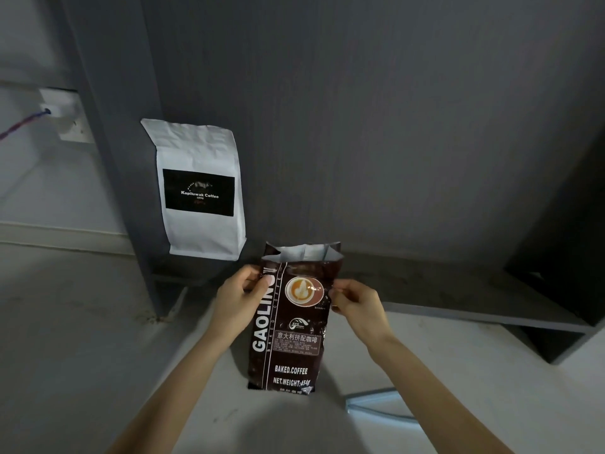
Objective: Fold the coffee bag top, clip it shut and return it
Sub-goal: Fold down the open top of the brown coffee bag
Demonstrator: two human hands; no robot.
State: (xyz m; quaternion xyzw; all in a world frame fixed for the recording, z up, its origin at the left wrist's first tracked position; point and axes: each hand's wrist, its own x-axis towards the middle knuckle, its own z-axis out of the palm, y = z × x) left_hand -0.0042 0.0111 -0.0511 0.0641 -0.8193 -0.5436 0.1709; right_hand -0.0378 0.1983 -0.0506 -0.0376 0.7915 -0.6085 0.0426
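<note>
A dark brown coffee bag (289, 326) with white lettering stands upright on the pale floor in the middle of the view. Its top is open and shows a silver lining. My left hand (238, 298) pinches the bag's left edge just below the opening. My right hand (355, 301) pinches the right edge at the same height. A light blue clip (381, 406) lies on the floor to the right of the bag's base, apart from both hands.
A white coffee bag (201, 188) with a black label stands on a low dark grey shelf (458, 290) against the grey back panel. A wall socket (67, 116) with a plugged cable is at the far left. Pale floor lies in front.
</note>
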